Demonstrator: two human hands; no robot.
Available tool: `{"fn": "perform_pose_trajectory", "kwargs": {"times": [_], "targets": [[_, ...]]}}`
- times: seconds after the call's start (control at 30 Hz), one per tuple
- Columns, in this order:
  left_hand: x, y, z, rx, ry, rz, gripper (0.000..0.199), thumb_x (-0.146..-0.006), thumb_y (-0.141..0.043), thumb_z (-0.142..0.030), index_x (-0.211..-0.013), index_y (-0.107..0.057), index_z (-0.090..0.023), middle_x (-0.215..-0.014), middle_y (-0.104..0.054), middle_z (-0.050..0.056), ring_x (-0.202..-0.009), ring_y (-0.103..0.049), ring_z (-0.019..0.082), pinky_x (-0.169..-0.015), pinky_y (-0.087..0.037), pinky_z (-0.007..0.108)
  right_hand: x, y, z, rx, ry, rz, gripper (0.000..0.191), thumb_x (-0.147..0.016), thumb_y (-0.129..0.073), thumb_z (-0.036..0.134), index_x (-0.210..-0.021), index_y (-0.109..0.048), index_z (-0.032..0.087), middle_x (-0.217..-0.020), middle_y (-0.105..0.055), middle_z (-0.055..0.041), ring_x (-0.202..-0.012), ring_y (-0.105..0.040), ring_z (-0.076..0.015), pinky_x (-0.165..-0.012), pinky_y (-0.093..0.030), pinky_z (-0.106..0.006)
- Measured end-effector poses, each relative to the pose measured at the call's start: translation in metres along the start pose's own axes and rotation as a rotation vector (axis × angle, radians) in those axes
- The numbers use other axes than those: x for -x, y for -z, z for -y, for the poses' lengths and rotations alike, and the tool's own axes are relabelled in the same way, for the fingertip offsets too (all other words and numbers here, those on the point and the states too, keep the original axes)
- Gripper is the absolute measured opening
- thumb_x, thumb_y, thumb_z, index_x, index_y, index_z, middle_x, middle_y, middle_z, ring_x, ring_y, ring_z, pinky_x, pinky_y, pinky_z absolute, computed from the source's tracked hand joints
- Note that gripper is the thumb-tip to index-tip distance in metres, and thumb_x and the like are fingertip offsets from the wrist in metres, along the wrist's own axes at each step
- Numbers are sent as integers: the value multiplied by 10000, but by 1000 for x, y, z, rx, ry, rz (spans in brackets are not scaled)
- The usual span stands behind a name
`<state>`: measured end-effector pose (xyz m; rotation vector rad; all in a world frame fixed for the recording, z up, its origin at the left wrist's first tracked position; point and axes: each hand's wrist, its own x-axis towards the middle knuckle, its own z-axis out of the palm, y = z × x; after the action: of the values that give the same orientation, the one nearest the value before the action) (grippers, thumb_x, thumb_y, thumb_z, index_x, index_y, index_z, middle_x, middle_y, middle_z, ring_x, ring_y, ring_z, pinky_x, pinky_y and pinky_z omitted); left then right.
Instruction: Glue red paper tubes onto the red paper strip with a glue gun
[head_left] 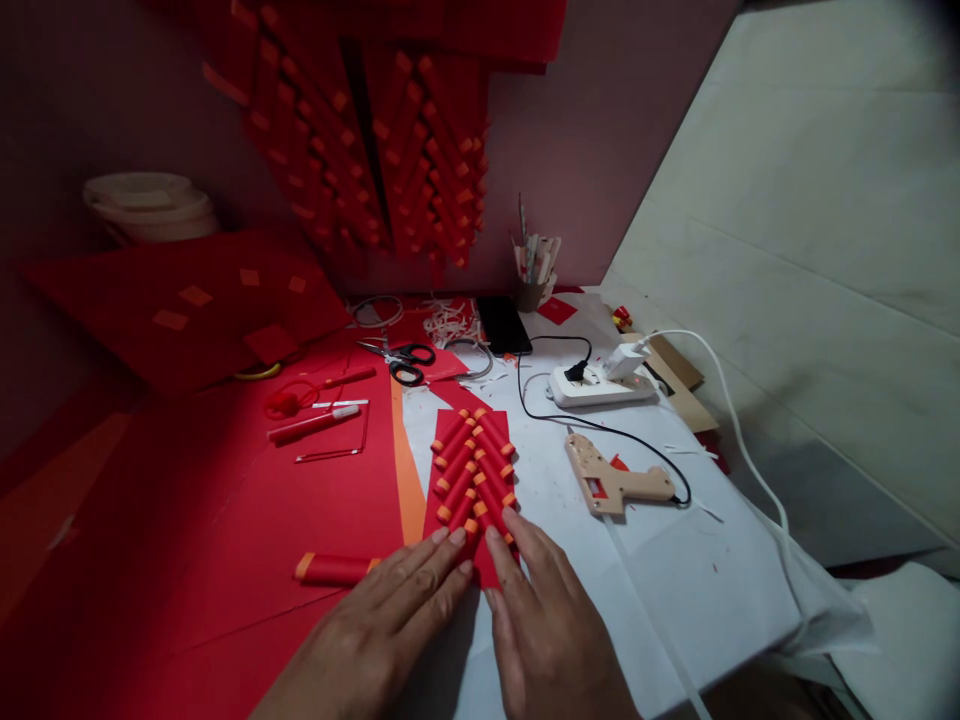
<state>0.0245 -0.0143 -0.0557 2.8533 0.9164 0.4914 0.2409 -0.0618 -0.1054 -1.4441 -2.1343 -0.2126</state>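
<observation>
A red paper card [450, 425] carrying two rows of small red paper rolls with orange ends [474, 470] lies on the white sheet in front of me. My left hand [382, 625] lies flat, fingers spread, its fingertips touching the card's near edge. My right hand [551, 625] lies beside it, fingertips pressing the nearest rolls at the card's lower right. A single loose red roll [334, 569] with an orange end rests on the red paper just left of my left hand.
A glue gun [611, 480] lies to the right, its black cord running to a white power strip [600, 385]. Scissors [401, 360], a phone [503, 324], red pens [315, 424] and a cup of sticks [534, 268] sit further back. Finished red roll panels [375, 140] hang on the wall.
</observation>
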Motion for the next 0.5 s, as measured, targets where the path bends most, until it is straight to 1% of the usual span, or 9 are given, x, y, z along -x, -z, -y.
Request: {"fn": "perform_pose_trajectory", "kwargs": {"times": [0.13, 0.27, 0.33, 0.5], "targets": [[0, 1, 1, -36, -31, 6, 817, -835, -419, -49, -1587, -250, -320, -1479, -546, -15, -1180, -698, 213, -897, -616, 313, 0, 0, 0, 1, 6, 2, 462, -939, -517, 148, -1378, -579, 19, -1418, -589, -227, -1296, -581, -335, -982, -605, -439], [-1, 3, 1, -81, -49, 21, 799, -839, -386, -23, -1579, -278, -302, -1473, -550, -17, -1185, -694, 195, -896, -615, 307, 0, 0, 0, 8, 6, 11, 456, -948, -503, 131, -1382, -574, 12, -1423, -583, -230, -1297, -578, -336, -976, -607, -443], [-1, 4, 0, -71, -46, 13, 813, -824, -380, -14, -1576, -287, -309, -1465, -557, -20, -1177, -698, 194, -898, -611, 303, 0, 0, 0, 8, 7, 9, 451, -952, -496, 129, -1380, -577, 11, -1429, -577, -231, -1305, -570, -338, -979, -606, -445], [-4, 5, -1, -17, -19, 7, 846, -820, -387, -9, -1578, -235, -351, -1458, -557, -25, -1163, -704, 214, -886, -620, 332, 0, 0, 1, 2, 2, 6, 455, -945, -495, 127, -1378, -580, 16, -1442, -569, -224, -1312, -567, -334, -982, -606, -438]]}}
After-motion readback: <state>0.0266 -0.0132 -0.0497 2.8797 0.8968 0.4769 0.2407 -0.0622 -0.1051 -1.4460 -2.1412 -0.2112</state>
